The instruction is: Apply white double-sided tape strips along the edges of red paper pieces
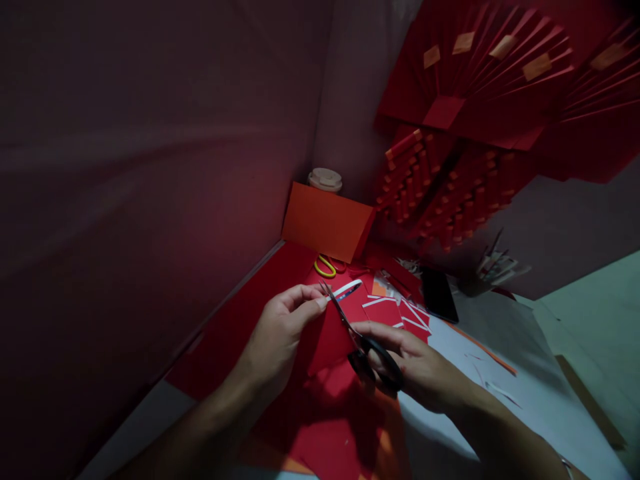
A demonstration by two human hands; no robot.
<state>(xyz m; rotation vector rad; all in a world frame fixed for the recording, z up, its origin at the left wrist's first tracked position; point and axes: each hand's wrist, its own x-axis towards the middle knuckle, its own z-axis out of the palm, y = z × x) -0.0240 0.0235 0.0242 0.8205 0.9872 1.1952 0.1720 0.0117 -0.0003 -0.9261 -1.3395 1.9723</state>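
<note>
My left hand pinches a narrow white strip, perhaps of tape or paper, between thumb and fingers. The strip curves away to the right and has a dark side. In my right hand is a pair of black-handled scissors, my fingers in and around its loops. The blades point up and left and cross the strip close to my left fingertips. Below both hands lie sheets of red paper. Red pieces with white strips lie just beyond the scissors.
Yellow-handled scissors lie before a standing orange card, with a lidded cup behind. A phone and a pen holder are to the right. Red paper fans hang on the wall. Thin scraps lie on the white surface.
</note>
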